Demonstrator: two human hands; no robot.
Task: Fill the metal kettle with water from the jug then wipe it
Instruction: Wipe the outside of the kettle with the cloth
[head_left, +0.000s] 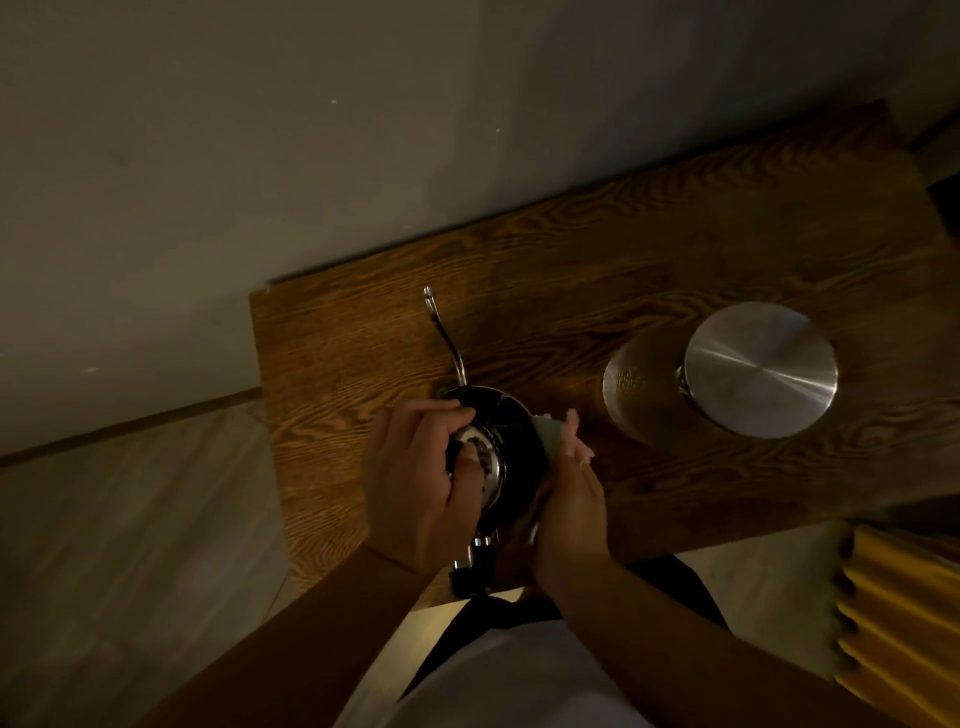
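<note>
A metal gooseneck kettle (511, 441) stands on the wooden table (649, 249) near its front edge. Its thin spout (444, 335) points away from me and its handle sticks out toward me. My left hand (415, 488) rests on top of the kettle, fingers closed on the lid knob. My right hand (569, 512) presses a pale crumpled cloth (561, 434) against the kettle's right side. The glass jug (641, 392) with a round brushed-metal lid (761, 369) stands on the table to the right, apart from the kettle.
A plain wall runs behind the table. To the left lies a light floor. At the lower right edge is a yellow ribbed object (904, 618). The room is dim.
</note>
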